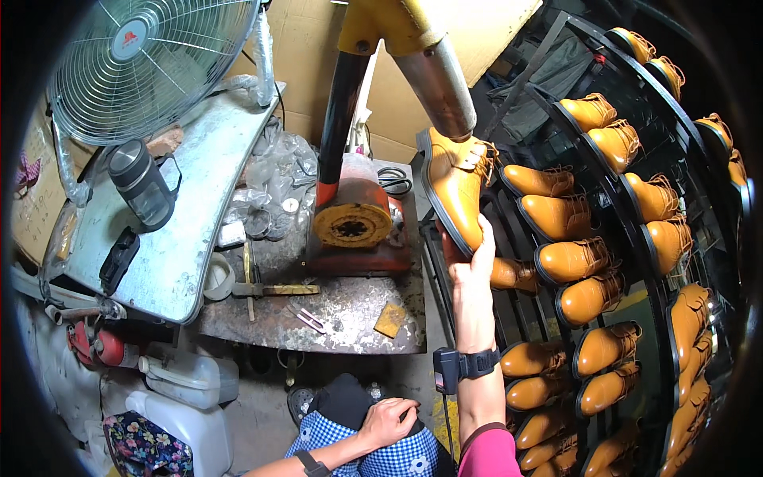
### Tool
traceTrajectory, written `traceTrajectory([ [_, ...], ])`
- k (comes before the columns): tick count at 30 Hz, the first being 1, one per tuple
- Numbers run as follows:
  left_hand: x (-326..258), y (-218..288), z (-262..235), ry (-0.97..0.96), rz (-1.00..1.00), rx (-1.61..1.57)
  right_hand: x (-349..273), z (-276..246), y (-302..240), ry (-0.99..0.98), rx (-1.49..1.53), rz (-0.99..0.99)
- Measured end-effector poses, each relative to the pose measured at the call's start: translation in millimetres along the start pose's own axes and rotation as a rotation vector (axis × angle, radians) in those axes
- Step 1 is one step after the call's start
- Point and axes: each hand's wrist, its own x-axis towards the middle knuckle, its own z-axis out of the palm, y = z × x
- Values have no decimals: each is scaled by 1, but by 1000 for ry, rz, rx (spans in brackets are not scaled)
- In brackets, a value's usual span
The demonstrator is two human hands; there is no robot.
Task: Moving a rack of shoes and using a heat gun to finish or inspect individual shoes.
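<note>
My right hand (474, 256) is raised at the right and closed around the toe end of a tan leather lace-up shoe (456, 191) with a dark sole. The shoe is tilted, its heel end up by the metal post of a machine (433, 83) and its sole edge facing left. Part of my grip is hidden under the shoe. My left hand (388, 423) rests on my lap over a blue checked apron (322, 433), fingers loosely bent and apart, with nothing seen in it.
A rack (548, 103) full of similar tan shoes stands close on the right. The worktable (358, 306) carries a hammer (278, 290), tweezers (306, 318) and a yellow block (389, 319). At left are a fan (151, 63) and a bottle (143, 187) on a pale board.
</note>
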Motion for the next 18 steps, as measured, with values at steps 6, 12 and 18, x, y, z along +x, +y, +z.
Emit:
traceTrajectory([
  [6, 0, 1, 1, -71, -51, -13, -11, -22, 8, 123, -778, -735],
  [12, 2, 3, 2, -85, -61, -4, -17, -11, -10, 271, -1392, -1080],
  [18, 1, 4, 1, -95, -65, 4, -2, 4, -22, 247, -1558, -1275],
])
